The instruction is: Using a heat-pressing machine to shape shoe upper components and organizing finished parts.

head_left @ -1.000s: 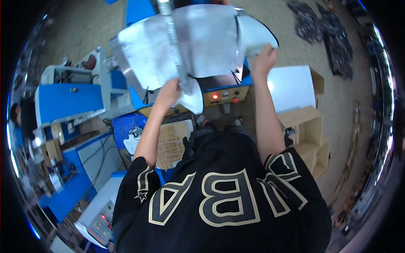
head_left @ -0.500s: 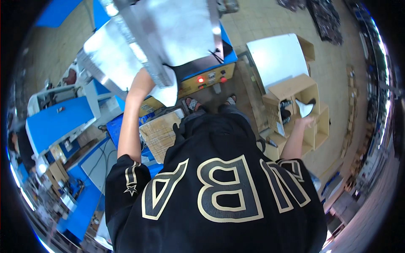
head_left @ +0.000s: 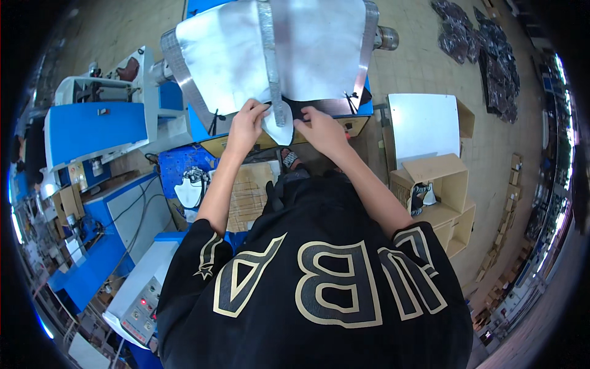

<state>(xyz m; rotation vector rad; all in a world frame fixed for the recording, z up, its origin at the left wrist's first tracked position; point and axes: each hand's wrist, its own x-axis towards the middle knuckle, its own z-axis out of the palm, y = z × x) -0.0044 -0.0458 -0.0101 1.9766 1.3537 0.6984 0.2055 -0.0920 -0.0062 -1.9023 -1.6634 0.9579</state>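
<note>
A white, tongue-shaped piece with a dark edge [head_left: 279, 129], like part of a shoe upper, lies at the near edge of a blue machine, beneath the end of its silver middle strip [head_left: 270, 55]. My left hand [head_left: 247, 128] is closed, pinching its left edge between thumb and fingers. On the other side my right hand [head_left: 326, 131] has curled fingers and thumb at the dark right edge, seemingly gripping it. White pads, the left pad [head_left: 221, 55] and the right pad [head_left: 319, 52], spread beyond both hands.
Cardboard boxes [head_left: 439, 178] with dark and white pieces stand at my right, beside a white-topped board [head_left: 424, 126]. A cardboard sheet [head_left: 249, 190] and a blue crate [head_left: 178, 163] with white pieces are at my left. Another blue machine [head_left: 95, 135] stands farther left.
My right hand has left the cardboard box, where a white piece now sits, and come to the machine. My left hand has shifted right. My view has turned, and the middle strip appears more upright.
</note>
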